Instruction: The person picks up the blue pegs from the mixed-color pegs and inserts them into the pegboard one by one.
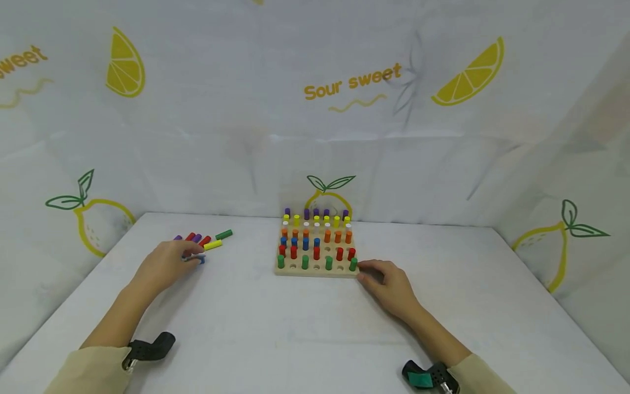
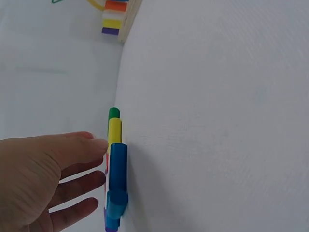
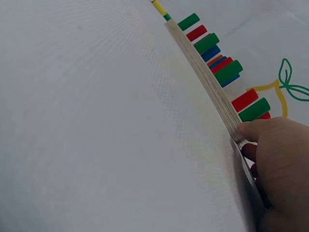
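A wooden pegboard (image 1: 316,274) with rows of coloured pegs stands mid-table near the back. My right hand (image 1: 389,287) holds its front right corner, thumb at the front edge (image 3: 207,79) and fingers along the side. Over on the left, my left hand (image 1: 164,264) hovers at a group of loose pegs, fingers apart and gripping nothing. Nearest to it lie blue pegs (image 2: 118,166), one tilted (image 2: 117,205) across another. Beyond them are a yellow peg (image 1: 213,245) and a green peg (image 1: 223,235). Red pegs (image 1: 205,241) and purple pegs (image 1: 178,237) are partly behind the hand.
The white table (image 1: 315,339) ends at a back edge against a white curtain (image 1: 221,109) printed with lemons. Some holes in the board's front rows hold no peg. A black wrist device (image 1: 152,347) sits on each forearm.
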A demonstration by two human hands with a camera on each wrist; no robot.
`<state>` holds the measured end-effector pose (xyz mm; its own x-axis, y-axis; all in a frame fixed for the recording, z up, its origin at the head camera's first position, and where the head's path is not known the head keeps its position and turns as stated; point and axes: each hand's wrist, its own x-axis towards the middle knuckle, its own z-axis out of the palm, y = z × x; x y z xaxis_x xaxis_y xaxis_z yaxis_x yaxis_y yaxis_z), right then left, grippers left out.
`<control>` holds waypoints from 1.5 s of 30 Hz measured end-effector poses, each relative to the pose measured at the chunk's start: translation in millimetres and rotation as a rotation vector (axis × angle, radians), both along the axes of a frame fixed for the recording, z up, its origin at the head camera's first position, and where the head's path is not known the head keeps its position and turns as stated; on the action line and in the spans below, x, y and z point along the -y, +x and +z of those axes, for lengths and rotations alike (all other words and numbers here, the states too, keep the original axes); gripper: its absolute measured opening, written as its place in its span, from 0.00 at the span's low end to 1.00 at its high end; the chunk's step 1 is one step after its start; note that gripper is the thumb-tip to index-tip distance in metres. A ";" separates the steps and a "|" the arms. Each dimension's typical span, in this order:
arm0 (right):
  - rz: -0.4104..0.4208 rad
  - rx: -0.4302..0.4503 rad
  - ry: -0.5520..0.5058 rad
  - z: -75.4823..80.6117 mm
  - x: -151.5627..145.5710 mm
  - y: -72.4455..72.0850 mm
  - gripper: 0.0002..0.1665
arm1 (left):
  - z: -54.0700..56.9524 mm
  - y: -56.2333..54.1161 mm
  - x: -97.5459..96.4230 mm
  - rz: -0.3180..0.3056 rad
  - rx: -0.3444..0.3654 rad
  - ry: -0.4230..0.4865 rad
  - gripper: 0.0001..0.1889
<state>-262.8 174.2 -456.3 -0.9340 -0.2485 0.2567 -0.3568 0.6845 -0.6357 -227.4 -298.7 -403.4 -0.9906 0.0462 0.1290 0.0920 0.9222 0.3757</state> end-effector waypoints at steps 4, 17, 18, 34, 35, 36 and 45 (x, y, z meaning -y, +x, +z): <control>0.001 0.009 -0.003 -1.1 0.1 -0.6 0.19 | -6.5 -1.4 -0.4 -0.011 -0.005 -0.019 0.14; -0.004 -0.012 0.002 -2.1 -0.7 -1.5 0.18 | -16.5 -6.1 -13.9 -0.043 -0.039 -0.018 0.13; -0.004 -0.011 0.002 -2.0 -0.6 -1.4 0.18 | -16.6 -6.5 -16.0 -0.046 -0.041 -0.011 0.13; -0.004 0.003 -0.007 -1.7 -0.3 -1.7 0.18 | -23.6 -25.6 -60.2 -0.056 -0.039 0.116 0.13; -0.004 0.005 -0.009 -1.8 -0.2 -1.6 0.18 | -23.9 -26.8 -62.9 -0.058 -0.042 0.122 0.13; -0.005 0.007 -0.011 -1.9 -0.2 -1.5 0.18 | -24.0 -28.0 -65.6 -0.060 -0.046 0.125 0.14; -0.019 0.019 0.001 -1.7 0.1 -0.1 0.19 | -17.0 -35.8 -86.2 -0.057 -0.078 0.175 0.11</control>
<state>-262.9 174.1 -458.1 -0.9433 -0.2307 0.2387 -0.3316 0.6919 -0.6414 -263.2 -212.5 -420.3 -0.9737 0.0724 0.2161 0.1774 0.8359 0.5194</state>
